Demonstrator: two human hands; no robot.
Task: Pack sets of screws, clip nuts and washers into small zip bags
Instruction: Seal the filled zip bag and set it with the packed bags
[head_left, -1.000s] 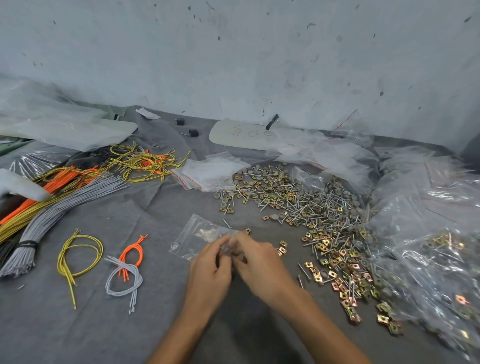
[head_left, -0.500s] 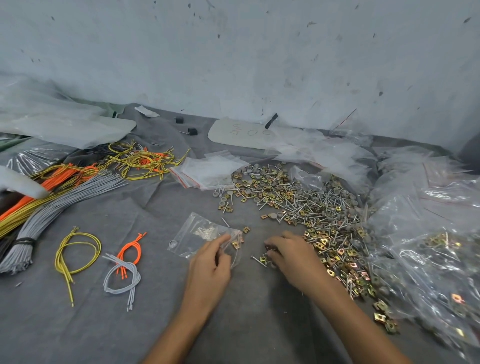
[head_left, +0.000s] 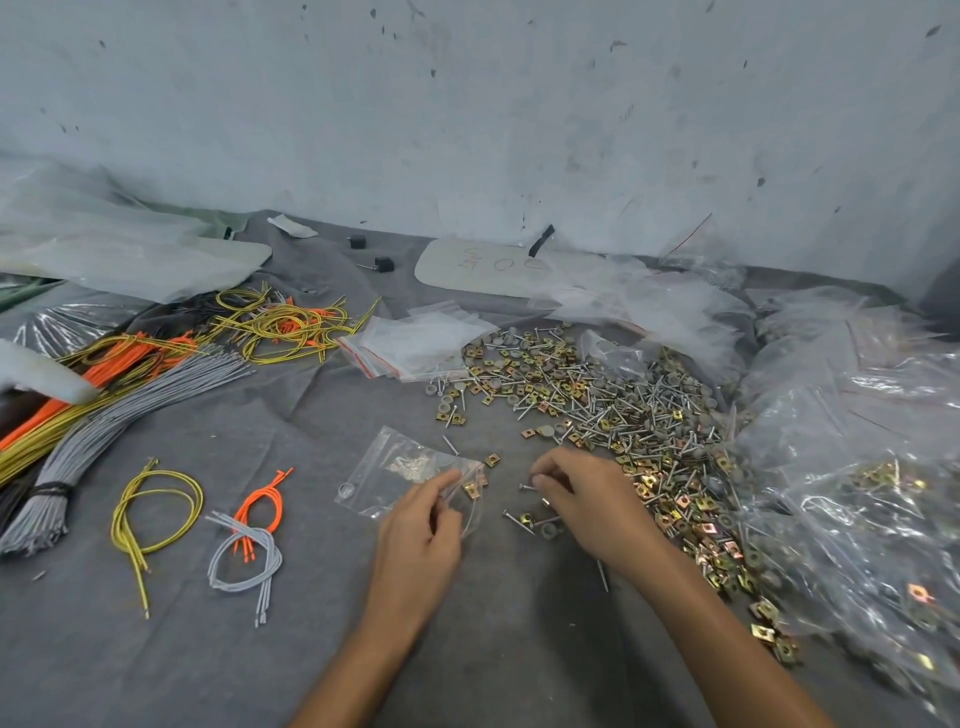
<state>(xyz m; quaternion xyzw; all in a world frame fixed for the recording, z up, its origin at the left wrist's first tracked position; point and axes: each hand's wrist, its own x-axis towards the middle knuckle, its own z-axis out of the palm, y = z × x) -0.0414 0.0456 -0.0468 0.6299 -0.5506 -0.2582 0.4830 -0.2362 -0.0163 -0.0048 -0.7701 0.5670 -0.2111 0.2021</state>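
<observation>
A small clear zip bag (head_left: 400, 470) lies on the grey cloth (head_left: 156, 665) with a few small parts inside. My left hand (head_left: 421, 540) pinches its open right edge. My right hand (head_left: 587, 504) hovers just right of the bag and pinches a screw (head_left: 525, 487) between thumb and fingers. A few loose screws, a clip nut and a washer (head_left: 545, 530) lie under that hand. A large heap of screws, brass clip nuts and grey washers (head_left: 597, 405) spreads behind and to the right.
A stack of empty zip bags (head_left: 415, 343) lies behind the heap's left end. Yellow, orange and grey cable bundles (head_left: 130, 395) fill the left side; small cable loops (head_left: 244, 540) sit nearer. Crumpled plastic bags of parts (head_left: 857, 467) line the right. A wall stands behind.
My right hand left the bag's mouth, went right to the edge of the heap and now holds a screw. My left hand stayed on the bag.
</observation>
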